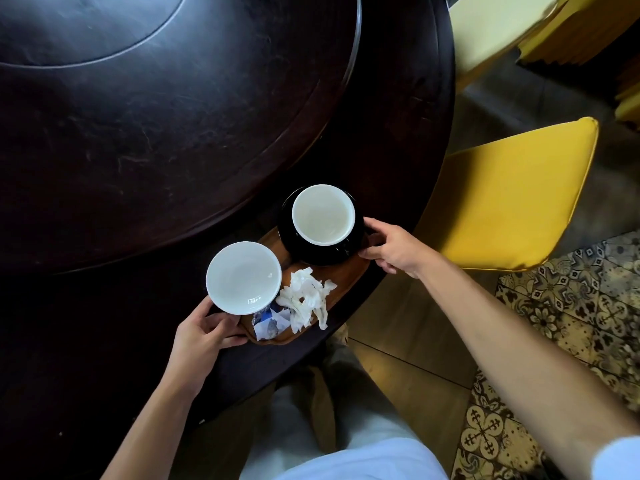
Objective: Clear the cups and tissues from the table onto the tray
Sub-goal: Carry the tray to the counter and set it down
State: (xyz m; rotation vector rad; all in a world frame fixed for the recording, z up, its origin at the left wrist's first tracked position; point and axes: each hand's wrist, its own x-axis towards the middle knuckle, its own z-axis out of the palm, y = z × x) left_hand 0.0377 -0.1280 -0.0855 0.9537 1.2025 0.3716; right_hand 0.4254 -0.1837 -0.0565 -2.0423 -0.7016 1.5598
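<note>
A wooden tray point(349, 277) lies at the near edge of the dark round table point(138, 150). On its far end sits a black cup with a white inside point(323, 214) on a black saucer point(294, 244). A white cup point(242, 277) stands at the tray's left end. Crumpled white tissue point(306, 301) and a blue-and-white wrapper point(268, 322) lie between them. My left hand point(204, 336) grips the tray's near left end below the white cup. My right hand point(391, 245) holds the tray's right end beside the saucer.
A yellow cushioned chair point(512, 199) stands right of the table, and a pale chair point(491, 29) is further back. A raised turntable point(104, 36) fills the table's middle. Patterned floor tiles point(571, 306) lie to the right. My legs are below the table edge.
</note>
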